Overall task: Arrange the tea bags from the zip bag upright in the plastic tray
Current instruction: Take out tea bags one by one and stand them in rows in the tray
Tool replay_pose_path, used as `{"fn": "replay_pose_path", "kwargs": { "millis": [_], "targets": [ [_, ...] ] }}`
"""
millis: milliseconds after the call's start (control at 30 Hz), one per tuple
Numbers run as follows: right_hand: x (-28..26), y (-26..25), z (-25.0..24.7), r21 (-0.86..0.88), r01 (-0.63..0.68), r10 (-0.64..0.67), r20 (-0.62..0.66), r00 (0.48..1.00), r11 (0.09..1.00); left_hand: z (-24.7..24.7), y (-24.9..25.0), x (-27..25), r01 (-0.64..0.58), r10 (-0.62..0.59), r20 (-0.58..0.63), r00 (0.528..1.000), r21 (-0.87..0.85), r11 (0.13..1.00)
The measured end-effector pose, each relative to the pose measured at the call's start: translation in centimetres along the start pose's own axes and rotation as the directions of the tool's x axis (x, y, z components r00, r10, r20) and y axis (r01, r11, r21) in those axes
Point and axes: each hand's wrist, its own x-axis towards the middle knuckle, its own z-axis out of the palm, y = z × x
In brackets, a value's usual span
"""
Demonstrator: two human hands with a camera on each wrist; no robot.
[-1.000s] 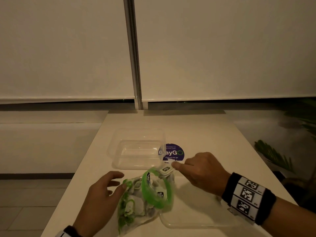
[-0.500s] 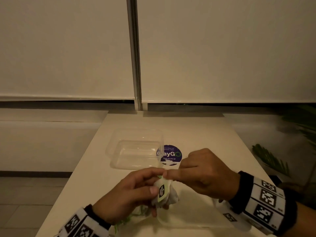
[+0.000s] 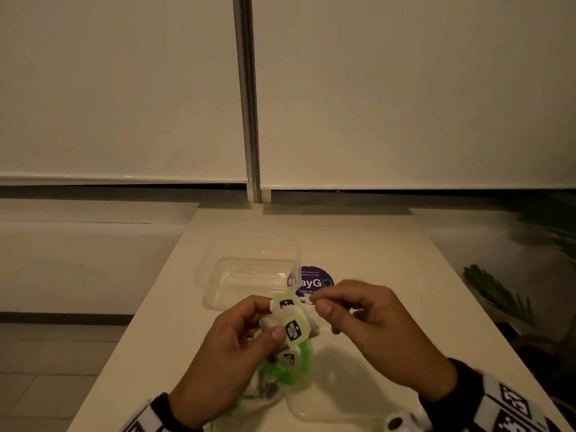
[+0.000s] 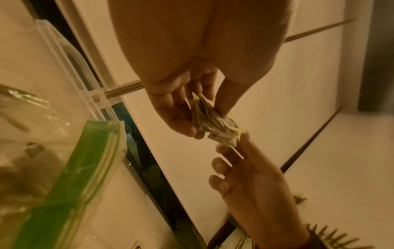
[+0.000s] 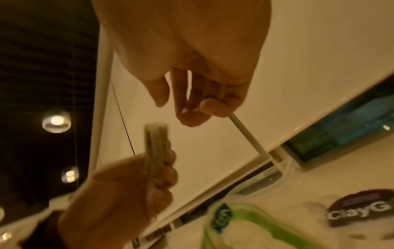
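My left hand (image 3: 271,321) grips a small bunch of tea bags (image 3: 293,328) with green-and-black tags, held just above the table. My right hand (image 3: 315,304) pinches the white edge of the top tea bag between thumb and forefinger. In the left wrist view the bunch of tea bags (image 4: 215,123) sits fanned in my left fingers, with the right hand (image 4: 232,146) touching it from below. The zip bag (image 3: 288,371), green zip open, lies under my hands with more tea bags inside. The clear plastic tray (image 3: 215,260) stands just beyond, with nothing in it.
A clear lid (image 3: 330,403) lies flat under my right wrist. A round purple sticker (image 3: 314,277) is on the table right of the tray. The narrow white table (image 3: 389,260) ends at the blinds; floor and a plant (image 3: 498,294) lie off its sides.
The right hand drew tea bags out of the zip bag. The left hand left the bag and took hold of them. Both hands now hold the bunch higher, nearer the tray.
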Motion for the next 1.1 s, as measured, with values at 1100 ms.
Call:
{"fn": "replay_pose_path", "kwargs": {
  "millis": [1100],
  "targets": [
    [-5.7,16.1,-10.0,-0.328,-0.561,0.596,0.009,0.803,0.760,2.8,-1.4,-0.9,0.097,-0.099,-0.070,0.993,-0.021,0.995]
  ]
}}
